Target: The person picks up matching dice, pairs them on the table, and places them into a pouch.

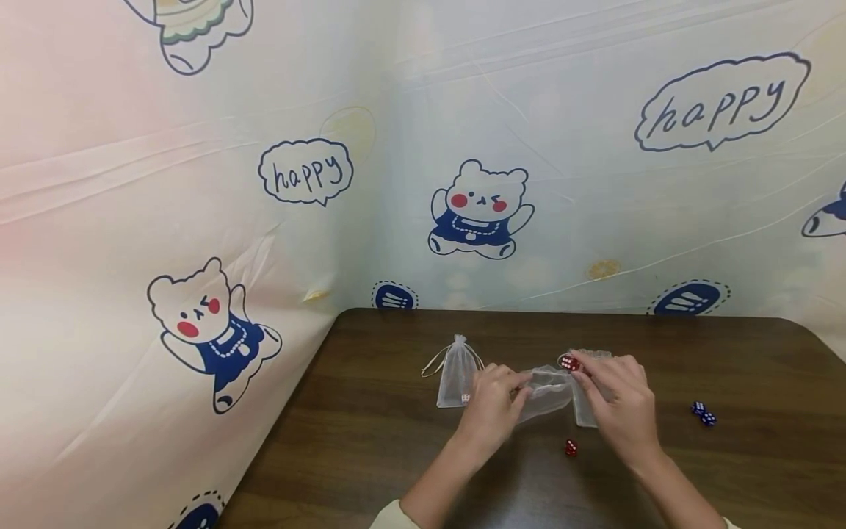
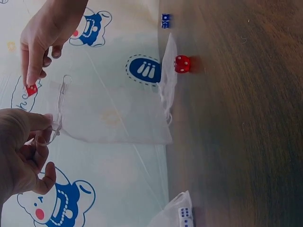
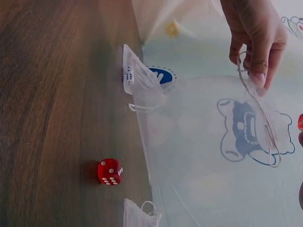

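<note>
My left hand (image 1: 490, 405) pinches the drawstring rim of a sheer white organza pouch (image 1: 545, 402), which hangs down from the fingers in both wrist views. Between thumb and fingers of my right hand (image 1: 624, 402) is a red die (image 2: 31, 89) with white pips, held close to the pouch's mouth. Below the hands, a second red die (image 1: 571, 447) lies on the table. Beside my left hand a drawn-up organza pouch (image 1: 456, 371) has white dice (image 3: 129, 73) inside it. Another pale pouch (image 1: 583, 408) lies partly hidden behind the right hand.
Two blue dice (image 1: 703, 414) sit together on the dark wooden table (image 1: 344, 448), right of my right hand. A pale cloth (image 1: 396, 132) printed with bears and "happy" bubbles hangs behind the table and along its left side.
</note>
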